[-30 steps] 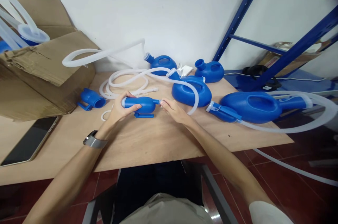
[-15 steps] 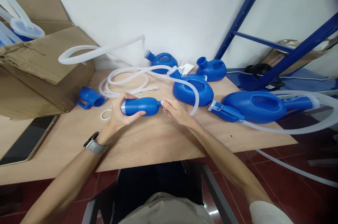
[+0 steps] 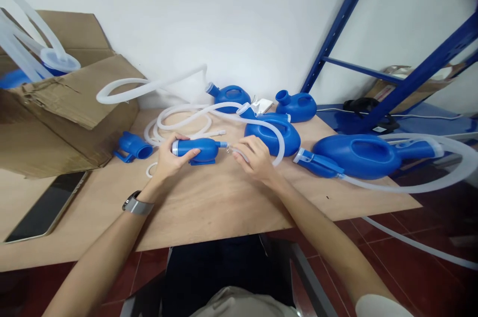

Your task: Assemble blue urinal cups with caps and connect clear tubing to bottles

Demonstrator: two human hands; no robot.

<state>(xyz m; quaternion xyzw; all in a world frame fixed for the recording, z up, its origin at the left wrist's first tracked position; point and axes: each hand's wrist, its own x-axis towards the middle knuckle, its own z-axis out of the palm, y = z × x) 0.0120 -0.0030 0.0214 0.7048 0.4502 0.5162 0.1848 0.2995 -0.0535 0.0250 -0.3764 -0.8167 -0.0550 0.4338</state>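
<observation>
My left hand (image 3: 170, 157) is wrapped round a blue plastic cup-shaped funnel (image 3: 197, 147) lying sideways. Its clear-rimmed wide end is at my palm, and its narrow ribbed spout points right. Beneath it, a flat blue handle shows. My right hand (image 3: 256, 157) is closed just right of the spout tip, apart from it. Between its fingers is a pale tube piece that looks like the end of the translucent hose (image 3: 281, 140), partly hidden by the hand. A small clear bit shows at the fingertips. The hose's coil (image 3: 159, 127) lies behind my left hand.
Several blue handled bottles (image 3: 272, 135) stand along the wall and at right. Another blue funnel (image 3: 133, 146) and a white ring (image 3: 149, 170) lie at left. A cardboard box (image 3: 74, 122) with hoses stands beside a phone (image 3: 47, 207). A blue metal rack (image 3: 336, 23) rises at right.
My right hand has drawn slightly right off the spout, whose ribbed tip now shows. The funnel has rolled in my left hand, so its handle is visible underneath. The view has shifted a little.
</observation>
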